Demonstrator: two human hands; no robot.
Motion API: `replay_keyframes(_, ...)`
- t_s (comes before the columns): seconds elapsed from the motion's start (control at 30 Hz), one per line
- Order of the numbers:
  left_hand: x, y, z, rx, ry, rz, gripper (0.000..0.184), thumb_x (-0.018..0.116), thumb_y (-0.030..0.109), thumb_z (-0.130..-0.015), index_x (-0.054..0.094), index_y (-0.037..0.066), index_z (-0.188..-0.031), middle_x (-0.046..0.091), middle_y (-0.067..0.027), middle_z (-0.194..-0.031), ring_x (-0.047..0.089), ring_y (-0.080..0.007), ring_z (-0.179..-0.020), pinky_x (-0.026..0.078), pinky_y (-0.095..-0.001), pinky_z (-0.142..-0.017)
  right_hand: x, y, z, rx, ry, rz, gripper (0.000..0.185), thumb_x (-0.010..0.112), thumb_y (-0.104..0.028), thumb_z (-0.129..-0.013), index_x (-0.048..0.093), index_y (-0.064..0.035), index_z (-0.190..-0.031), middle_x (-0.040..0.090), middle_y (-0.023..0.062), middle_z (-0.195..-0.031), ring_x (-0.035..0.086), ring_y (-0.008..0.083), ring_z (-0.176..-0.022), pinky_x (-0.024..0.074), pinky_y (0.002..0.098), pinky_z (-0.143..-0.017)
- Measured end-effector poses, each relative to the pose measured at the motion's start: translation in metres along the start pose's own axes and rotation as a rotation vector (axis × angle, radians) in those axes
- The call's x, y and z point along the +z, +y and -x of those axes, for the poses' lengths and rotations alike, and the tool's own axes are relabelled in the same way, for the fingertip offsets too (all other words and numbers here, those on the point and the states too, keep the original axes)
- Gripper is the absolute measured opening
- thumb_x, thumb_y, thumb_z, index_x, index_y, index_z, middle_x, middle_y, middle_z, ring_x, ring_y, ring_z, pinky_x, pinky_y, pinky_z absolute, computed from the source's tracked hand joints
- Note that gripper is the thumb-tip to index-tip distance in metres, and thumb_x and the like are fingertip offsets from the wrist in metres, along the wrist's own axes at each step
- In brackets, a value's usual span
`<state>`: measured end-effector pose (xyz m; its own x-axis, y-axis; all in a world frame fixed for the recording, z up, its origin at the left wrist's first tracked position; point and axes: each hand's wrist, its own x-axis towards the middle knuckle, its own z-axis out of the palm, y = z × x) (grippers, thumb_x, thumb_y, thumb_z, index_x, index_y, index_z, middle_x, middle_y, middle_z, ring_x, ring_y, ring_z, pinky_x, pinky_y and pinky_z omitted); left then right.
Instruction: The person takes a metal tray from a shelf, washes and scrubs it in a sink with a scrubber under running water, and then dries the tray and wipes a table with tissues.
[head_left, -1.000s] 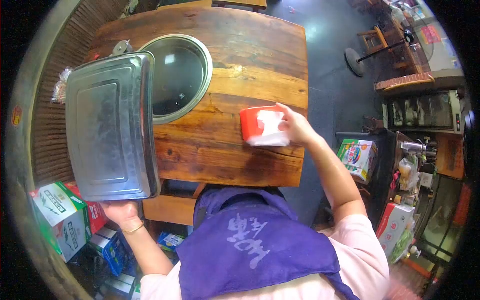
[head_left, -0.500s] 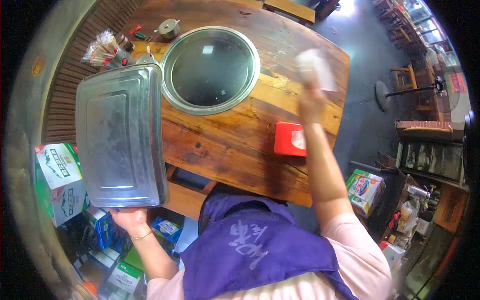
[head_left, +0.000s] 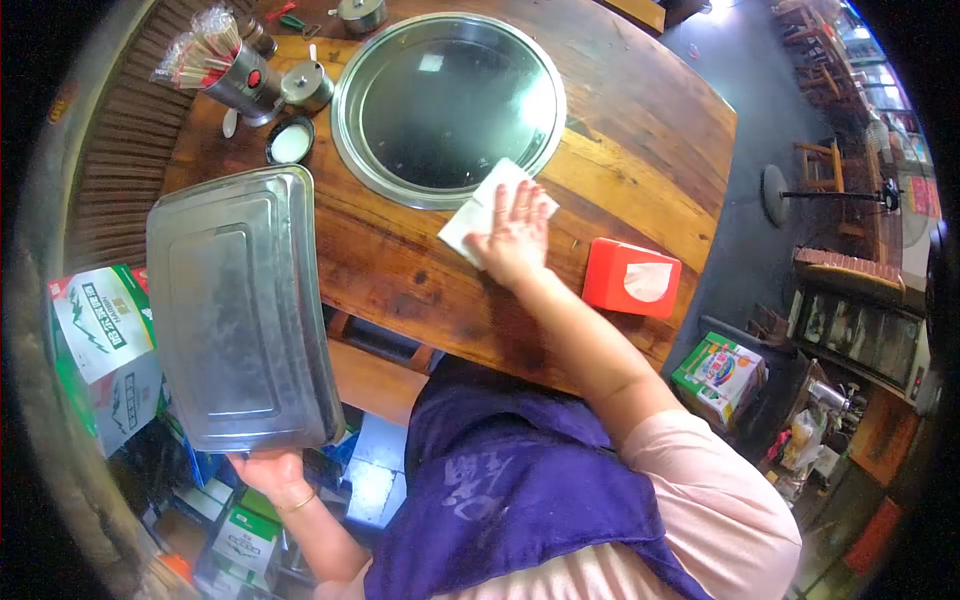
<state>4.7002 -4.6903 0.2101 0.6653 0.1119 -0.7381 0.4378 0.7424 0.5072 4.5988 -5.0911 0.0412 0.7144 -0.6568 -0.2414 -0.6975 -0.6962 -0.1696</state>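
Note:
A large metal tray (head_left: pixel 240 320) stands on edge at the left. My left hand (head_left: pixel 272 475) grips its lower end from below, with the fingers partly hidden behind it. On the wooden table (head_left: pixel 420 290), my right hand (head_left: pixel 516 240) presses down a white paper napkin (head_left: pixel 470 222), holding it under spread fingers. The napkin touches the near rim of a round metal-edged dark griddle or pan (head_left: pixel 450 110) set in the tabletop. To the right of my forearm is a red tissue box (head_left: pixel 610 275) with a tissue showing.
A chopstick holder (head_left: pixel 245 85), a lidded metal pot (head_left: pixel 307 85) and a small bowl with white contents (head_left: pixel 291 141) stand at the table's left. Cartons (head_left: pixel 105 320) are stacked below left. Another carton (head_left: pixel 720 378) and a fan (head_left: pixel 775 195) are on the right.
My right hand has come left and down from the table's far right, bringing the napkin onto the tabletop by the round rim. The tray has shifted slightly downward in view with my left hand.

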Motion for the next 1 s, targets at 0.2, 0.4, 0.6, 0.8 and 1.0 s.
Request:
replay_keyframes(0.2,0.004,-0.009,0.008,-0.015,0.011,-0.032,0.065,0.043,0.053,-0.09,0.045,0.01,-0.137,0.039,-0.0126,-0.146,0.033,-0.0361,-0.134,0.02,-0.059,-0.111,0.024,-0.083,0.042,-0.57,-0.077,-0.136,0.076,0.052,-0.05,-0.087,0.027,-0.0112,-0.147,0.02,0.0183,-0.154,0.01,0.0351,-0.145,0.0058,0.0471,-0.117)
replay_keyframes(0.4,-0.004,-0.011,0.034,0.007,-0.124,-0.044,0.06,0.043,0.047,-0.091,0.046,0.007,-0.136,0.042,-0.0117,-0.144,0.035,-0.0326,-0.133,0.022,-0.0545,-0.111,0.023,-0.024,0.093,-0.834,-0.046,-0.102,0.061,0.057,-0.036,-0.085,0.044,-0.0089,-0.138,0.038,0.014,-0.147,0.027,0.0258,-0.141,0.0175,0.0425,-0.116)
replay_keyframes(0.6,-0.011,-0.032,0.062,0.054,-0.115,-0.069,0.06,0.042,0.049,-0.091,0.047,0.008,-0.135,0.043,-0.0115,-0.143,0.036,-0.0323,-0.133,0.023,-0.0541,-0.111,0.011,0.063,0.144,-0.232,0.289,-0.932,0.044,0.051,0.01,-0.076,0.057,0.0012,-0.119,0.062,0.0208,-0.114,0.061,0.0318,-0.109,0.0473,0.0377,-0.094)
replay_keyframes(0.8,-0.025,-0.049,0.073,0.044,-0.1,-0.08,0.062,0.043,0.051,-0.09,0.047,0.008,-0.135,0.043,-0.0108,-0.143,0.036,-0.0321,-0.133,0.023,-0.0537,-0.111,0.009,0.129,0.098,0.073,0.639,-0.865,0.044,0.046,0.007,-0.082,0.056,-0.0014,-0.124,0.065,0.0157,-0.108,0.063,0.0243,-0.096,0.0498,0.0327,-0.084)
replay_keyframes(1.0,-0.039,-0.033,0.075,0.047,-0.088,-0.055,0.063,0.046,0.052,-0.088,0.048,0.011,-0.135,0.043,-0.0114,-0.143,0.037,-0.0354,-0.132,0.023,-0.0578,-0.11,0.013,0.085,0.037,0.122,0.227,-0.033,0.092,0.052,-0.056,-0.085,0.021,0.0047,-0.146,0.016,0.0237,-0.154,0.008,0.0349,-0.145,0.0018,0.0475,-0.117)
